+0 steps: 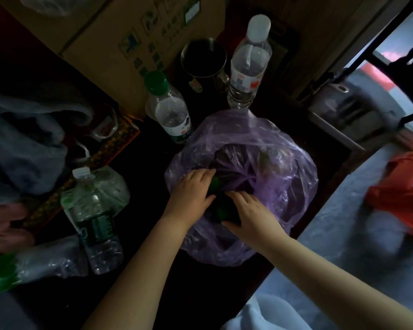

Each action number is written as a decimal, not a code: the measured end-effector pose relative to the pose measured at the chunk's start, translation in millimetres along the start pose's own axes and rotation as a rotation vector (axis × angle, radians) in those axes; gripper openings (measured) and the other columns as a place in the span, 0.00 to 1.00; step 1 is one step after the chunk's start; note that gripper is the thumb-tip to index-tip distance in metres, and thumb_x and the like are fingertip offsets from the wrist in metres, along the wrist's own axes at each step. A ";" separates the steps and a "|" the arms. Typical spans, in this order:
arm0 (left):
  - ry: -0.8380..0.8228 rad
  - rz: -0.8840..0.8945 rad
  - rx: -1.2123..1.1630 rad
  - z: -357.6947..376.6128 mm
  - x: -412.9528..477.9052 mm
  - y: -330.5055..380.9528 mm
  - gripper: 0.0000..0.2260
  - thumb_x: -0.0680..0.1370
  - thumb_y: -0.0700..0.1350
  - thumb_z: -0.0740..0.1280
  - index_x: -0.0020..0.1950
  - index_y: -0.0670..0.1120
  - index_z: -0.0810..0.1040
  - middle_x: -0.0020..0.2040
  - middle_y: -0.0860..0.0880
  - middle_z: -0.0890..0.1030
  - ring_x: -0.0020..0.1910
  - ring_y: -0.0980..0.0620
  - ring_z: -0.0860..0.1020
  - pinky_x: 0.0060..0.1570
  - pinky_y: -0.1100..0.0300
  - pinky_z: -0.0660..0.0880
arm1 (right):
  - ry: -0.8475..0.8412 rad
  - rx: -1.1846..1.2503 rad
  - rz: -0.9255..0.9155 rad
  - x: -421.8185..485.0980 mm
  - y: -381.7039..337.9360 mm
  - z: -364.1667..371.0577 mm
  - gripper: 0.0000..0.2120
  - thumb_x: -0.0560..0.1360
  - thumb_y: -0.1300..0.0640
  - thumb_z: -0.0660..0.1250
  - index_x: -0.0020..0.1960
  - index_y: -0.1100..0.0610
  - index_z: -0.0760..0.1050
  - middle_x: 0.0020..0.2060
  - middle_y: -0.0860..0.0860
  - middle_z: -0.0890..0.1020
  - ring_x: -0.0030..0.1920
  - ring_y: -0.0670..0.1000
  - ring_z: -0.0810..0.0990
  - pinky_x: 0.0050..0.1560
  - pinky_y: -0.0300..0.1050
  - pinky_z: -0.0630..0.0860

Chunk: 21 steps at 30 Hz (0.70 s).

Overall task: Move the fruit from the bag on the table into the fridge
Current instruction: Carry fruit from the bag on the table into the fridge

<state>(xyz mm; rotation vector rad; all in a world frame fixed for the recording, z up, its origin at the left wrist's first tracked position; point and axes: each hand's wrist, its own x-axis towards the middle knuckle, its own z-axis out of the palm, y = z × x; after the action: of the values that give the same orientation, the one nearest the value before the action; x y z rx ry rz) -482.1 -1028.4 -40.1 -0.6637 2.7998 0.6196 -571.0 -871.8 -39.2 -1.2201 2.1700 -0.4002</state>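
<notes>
— On the table (150,160), where's the fruit (221,211)?
— Inside the purple bag (284,163), green, between 2 hands. The right hand (250,215) spreads flat over it; the left hand (191,189) hides its fingertips, grip unclear.

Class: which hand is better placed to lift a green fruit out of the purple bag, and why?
Probably the right hand: its spread thumb and forefinger flank a green fruit in the mouth of the purple bag. The left hand lies flat at the opening's edge.
</notes>
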 end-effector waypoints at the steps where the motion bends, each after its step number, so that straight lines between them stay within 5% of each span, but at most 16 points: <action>1: -0.005 -0.002 -0.005 -0.4 -0.5 0.0 0.27 0.75 0.49 0.68 0.73 0.47 0.64 0.68 0.49 0.70 0.67 0.49 0.67 0.63 0.55 0.67 | 0.003 0.011 0.003 -1.3 0.6 -0.4 0.32 0.70 0.47 0.70 0.71 0.53 0.64 0.63 0.50 0.73 0.61 0.54 0.73 0.54 0.49 0.74; 11: 0.081 -0.015 -0.131 -27.7 -7.3 18.5 0.28 0.77 0.50 0.67 0.74 0.48 0.61 0.69 0.50 0.68 0.68 0.51 0.66 0.63 0.59 0.66 | 0.158 0.092 0.014 -12.3 -2.2 -32.9 0.32 0.69 0.50 0.72 0.70 0.54 0.65 0.63 0.51 0.73 0.60 0.54 0.74 0.55 0.45 0.72; 21: 0.302 0.133 -0.215 -75.6 -28.0 82.6 0.25 0.75 0.48 0.69 0.70 0.46 0.68 0.67 0.49 0.70 0.67 0.50 0.67 0.63 0.61 0.64 | 0.530 0.194 0.050 -75.9 -8.5 -95.0 0.28 0.68 0.54 0.74 0.66 0.53 0.69 0.60 0.47 0.74 0.56 0.49 0.77 0.51 0.37 0.71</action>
<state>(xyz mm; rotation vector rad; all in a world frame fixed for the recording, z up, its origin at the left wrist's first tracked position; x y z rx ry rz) -503.0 -984.0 64.4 -0.6624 3.1045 0.9278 -596.6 -815.1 65.7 -1.0291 2.5137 -0.9798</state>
